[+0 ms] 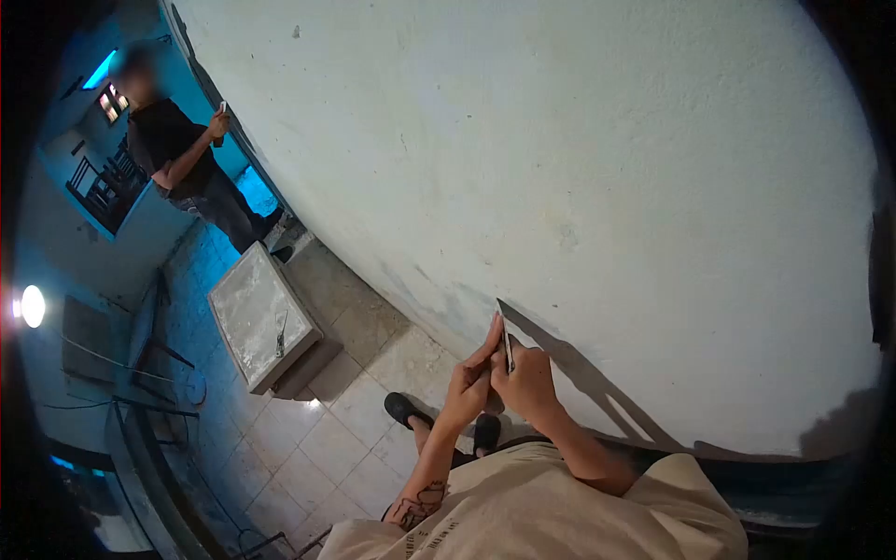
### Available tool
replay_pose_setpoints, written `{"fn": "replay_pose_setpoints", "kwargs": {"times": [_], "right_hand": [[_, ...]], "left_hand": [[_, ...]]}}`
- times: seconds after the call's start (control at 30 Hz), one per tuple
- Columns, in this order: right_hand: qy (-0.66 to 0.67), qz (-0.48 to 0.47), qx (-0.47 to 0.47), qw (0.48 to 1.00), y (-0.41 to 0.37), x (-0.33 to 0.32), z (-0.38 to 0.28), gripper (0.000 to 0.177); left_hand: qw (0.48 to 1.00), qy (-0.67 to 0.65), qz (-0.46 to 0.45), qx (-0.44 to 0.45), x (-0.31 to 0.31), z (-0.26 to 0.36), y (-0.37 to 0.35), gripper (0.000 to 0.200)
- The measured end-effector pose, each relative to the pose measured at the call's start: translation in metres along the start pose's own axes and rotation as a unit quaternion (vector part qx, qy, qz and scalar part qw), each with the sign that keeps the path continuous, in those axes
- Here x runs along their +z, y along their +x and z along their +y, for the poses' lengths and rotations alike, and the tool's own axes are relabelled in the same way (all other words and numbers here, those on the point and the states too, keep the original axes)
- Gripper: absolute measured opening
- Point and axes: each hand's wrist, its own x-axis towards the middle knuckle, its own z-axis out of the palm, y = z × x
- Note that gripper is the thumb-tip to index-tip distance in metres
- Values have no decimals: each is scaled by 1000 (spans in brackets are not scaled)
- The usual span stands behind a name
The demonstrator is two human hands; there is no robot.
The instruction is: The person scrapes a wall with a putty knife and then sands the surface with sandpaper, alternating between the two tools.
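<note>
Both of my hands are close together in front of the pale wall [607, 187]. My right hand [525, 381] is closed round a thin flat tool [507, 343], which looks like a scraper or blade and points up at the wall. Beside it, my left hand [469, 385] touches the right one, with a finger stretched along the tool; what its other fingers hold, if anything, is hidden. A dark shadow of the hands and tool falls on the wall to the right.
Another person [182, 149] in dark clothes stands at the upper left, holding a small object. A dusty box-like block [257, 317] sits on the tiled floor [345, 420], with a tool on top. A bright lamp [33, 306], cables and metal frames [149, 439] are at the left.
</note>
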Motion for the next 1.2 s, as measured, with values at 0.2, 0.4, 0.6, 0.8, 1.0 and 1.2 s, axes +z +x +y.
{"fn": "replay_pose_setpoints", "kwargs": {"times": [0.2,0.4,0.6,0.8,1.0,1.2], "right_hand": [[11,4,7,1000,-7,-7,3,22],[-33,-8,-10,999,-5,0,-4,21],[-46,-4,-10,999,4,6,-1,21],[-79,-21,7,997,0,4,-3,22],[-96,23,-43,994,2,15,3,22],[-78,-2,-7,997,2,10,1,22]], "left_hand": [[993,81,-3,80,4,-6,4,63],[1000,-14,21,-11,3,1,-4,63],[999,-13,34,25,2,-11,4,64],[999,0,18,44,0,-17,3,62],[996,-78,25,24,-1,-17,1,62],[998,-58,18,31,-3,-30,6,63]]}}
